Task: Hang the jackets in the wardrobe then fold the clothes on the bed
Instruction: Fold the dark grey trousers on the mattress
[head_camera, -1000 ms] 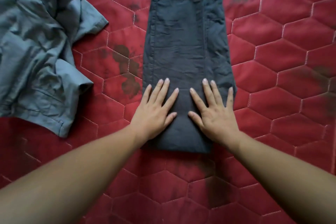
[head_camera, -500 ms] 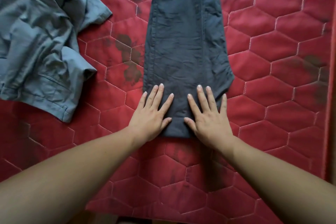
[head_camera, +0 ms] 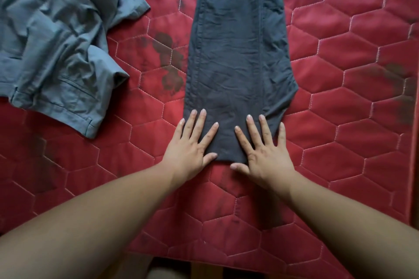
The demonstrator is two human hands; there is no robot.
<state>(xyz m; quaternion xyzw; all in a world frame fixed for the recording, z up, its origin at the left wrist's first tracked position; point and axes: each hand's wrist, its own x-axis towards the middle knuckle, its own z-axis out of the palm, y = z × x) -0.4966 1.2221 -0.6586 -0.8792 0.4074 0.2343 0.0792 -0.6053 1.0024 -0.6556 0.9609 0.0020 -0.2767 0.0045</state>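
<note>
Nearest the camera, the edge of the bed runs across the bottom of the view. Two bare forearms reach forward over it, one from each lower corner. One red quilted cover, stitched in hexagons, lies over the whole bed surface.

Two hands lie flat, palm down, side by side at the middle of the cover. The left hand has its fingers straight and spread, gripping nothing. Its four fingers rest on the near left corner of the dark trousers, and its thumb lies along their near edge. The right hand is likewise flat and spread, with nothing held. Its fingers press the near right corner of the trousers, while its thumb lies on the red cover just below the near edge.

There are two garments on the bed. The dark trousers form one long, narrow stack at the centre, with the near end under the hands and the waistband at the far end by the top of the view. Their cloth is finely creased.

A cluster of dark stains marks the cover just left of the trousers, and more smudges show towards the right side.

Further left, well apart from the trousers, one grey-blue garment lies crumpled and unfolded, running off the left edge of the view.
</note>
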